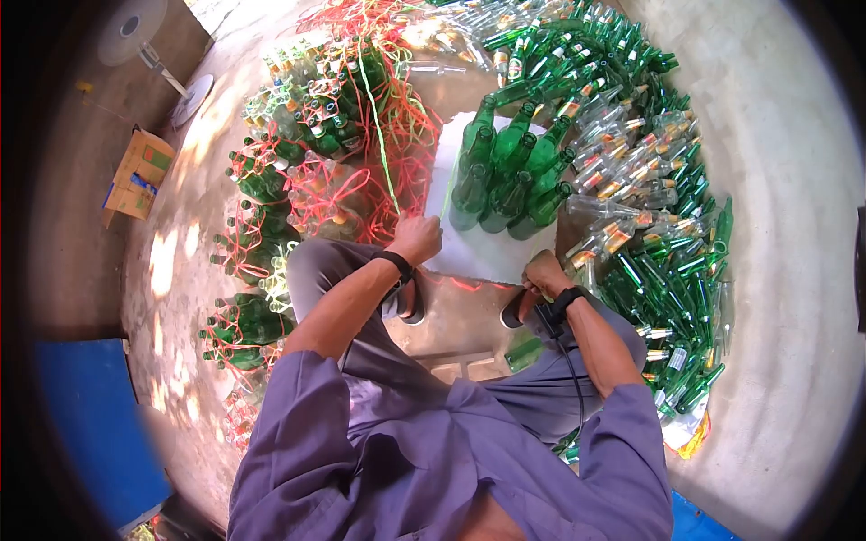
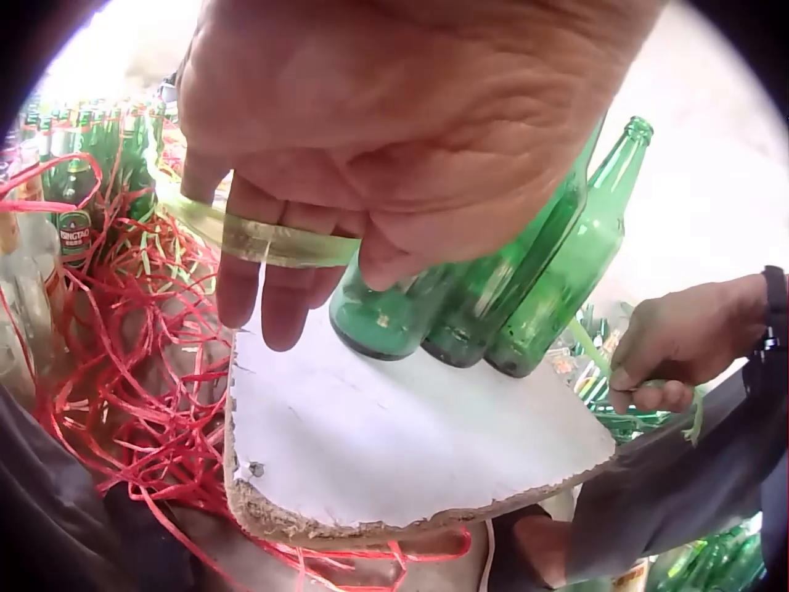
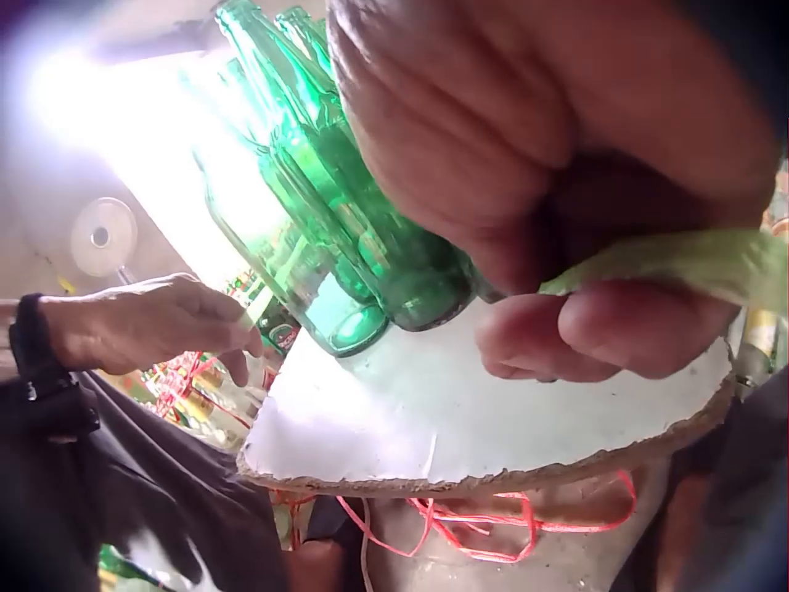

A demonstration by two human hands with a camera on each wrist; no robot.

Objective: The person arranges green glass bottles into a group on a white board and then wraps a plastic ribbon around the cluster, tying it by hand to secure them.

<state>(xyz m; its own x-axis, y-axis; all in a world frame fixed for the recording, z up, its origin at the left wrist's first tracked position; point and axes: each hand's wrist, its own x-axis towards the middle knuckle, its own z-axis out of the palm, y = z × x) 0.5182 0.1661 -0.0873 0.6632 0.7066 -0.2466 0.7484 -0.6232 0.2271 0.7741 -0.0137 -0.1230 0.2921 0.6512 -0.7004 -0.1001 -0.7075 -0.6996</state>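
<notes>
While one person (image 1: 451, 451) is sitting in the middle of it all, one big heap of loose bottles (image 1: 649, 162) is sprawling down the right side and at least four tied bundles (image 1: 257, 320) are lining the left. One tangle of red strapping (image 1: 401, 117) is spilling past one white board (image 1: 492, 257), which is lying right in front of the knees. On that board, green bottles (image 1: 510, 180) are standing upright in a tight cluster; I'm counting nine, though the necks are overlapping and I may be one out. Two hands are working at the near side: the left hand (image 1: 417, 240) is gripping light-green strap (image 2: 290, 244), and the right hand (image 1: 546, 273) is pinching a second stretch of it, fingers curled, by the board's near right corner.

Now the wrist views are adding plenty! Both are showing the board's rough brown edge, which the head view is barely catching. The left one is revealing strap running across the fingers to the thumb, a loose end (image 2: 694, 422) dangling below the right hand, and one small dark spot (image 2: 257, 470) marking the board's corner.
</notes>
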